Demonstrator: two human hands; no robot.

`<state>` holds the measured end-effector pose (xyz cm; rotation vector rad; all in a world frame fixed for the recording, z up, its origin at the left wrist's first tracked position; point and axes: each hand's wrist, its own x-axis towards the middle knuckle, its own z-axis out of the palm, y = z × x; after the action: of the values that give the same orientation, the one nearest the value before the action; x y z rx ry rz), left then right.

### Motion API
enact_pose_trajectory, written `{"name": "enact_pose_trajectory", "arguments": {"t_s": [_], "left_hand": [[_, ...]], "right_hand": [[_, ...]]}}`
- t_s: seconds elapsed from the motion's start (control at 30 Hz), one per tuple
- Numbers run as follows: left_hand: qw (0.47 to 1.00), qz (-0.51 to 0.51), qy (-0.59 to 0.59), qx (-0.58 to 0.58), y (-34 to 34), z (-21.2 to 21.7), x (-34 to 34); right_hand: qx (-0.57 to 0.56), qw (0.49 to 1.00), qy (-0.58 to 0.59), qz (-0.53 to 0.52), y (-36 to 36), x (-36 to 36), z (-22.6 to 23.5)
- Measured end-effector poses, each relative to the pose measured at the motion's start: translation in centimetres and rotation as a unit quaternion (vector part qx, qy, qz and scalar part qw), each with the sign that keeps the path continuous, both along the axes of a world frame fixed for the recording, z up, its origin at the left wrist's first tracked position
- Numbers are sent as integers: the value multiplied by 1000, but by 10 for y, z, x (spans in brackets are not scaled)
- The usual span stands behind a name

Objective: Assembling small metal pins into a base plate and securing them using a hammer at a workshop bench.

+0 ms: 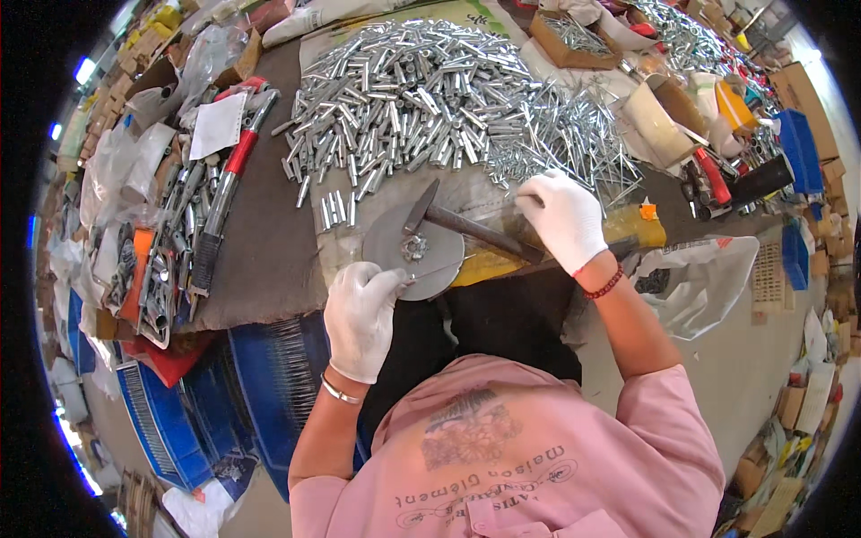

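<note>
My left hand (357, 325), in a white glove, pinches a thin metal pin (439, 270) over the near edge of a round grey disc (381, 244). A small cluster of shiny metal parts (413, 247) sits at the disc's middle. A hammer (475, 230) lies with its head over the disc and its handle pointing to the right. My gloved right hand (567, 220) is closed, thumb against fingers, beside the near edge of a heap of thin metal pins (569, 134); anything in its fingertips is too small to make out. Several metal sleeves (337, 210) stand left of the disc.
A large heap of metal sleeves (404, 90) covers the bench's middle. Tools (184, 224) crowd the left side; a red-handled tool (713, 175) and a cardboard box (574, 45) are at the right. A white bag (704, 282) hangs at the right; blue bins (278, 377) stand below left.
</note>
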<state>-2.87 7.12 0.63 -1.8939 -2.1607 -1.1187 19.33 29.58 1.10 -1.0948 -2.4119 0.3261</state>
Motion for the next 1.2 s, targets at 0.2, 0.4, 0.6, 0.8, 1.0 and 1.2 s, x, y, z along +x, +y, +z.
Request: {"name": "enact_pose_trajectory", "arguments": {"t_s": [0.2, 0.4, 0.6, 0.8, 1.0, 1.2], "left_hand": [[1000, 12, 6, 3, -10, -3, -1], [1000, -12, -9, -12, -15, -1, 2], [1000, -16, 2, 12, -13, -5, 0], [1000, -18, 7, 13, -9, -3, -4], [1000, -5, 22, 9, -11, -9, -4], [1000, -1, -2, 13, -10, -6, 0]], "right_hand": [[15, 996, -80, -33, -8, -21, -7], [-36, 997, 48, 38, -20, -17, 2], [-45, 963, 59, 258, -96, -61, 25], [-12, 953, 0, 303, -92, -77, 26], [-6, 944, -69, 323, -100, -78, 28], [10, 952, -55, 300, -98, -81, 32]]}}
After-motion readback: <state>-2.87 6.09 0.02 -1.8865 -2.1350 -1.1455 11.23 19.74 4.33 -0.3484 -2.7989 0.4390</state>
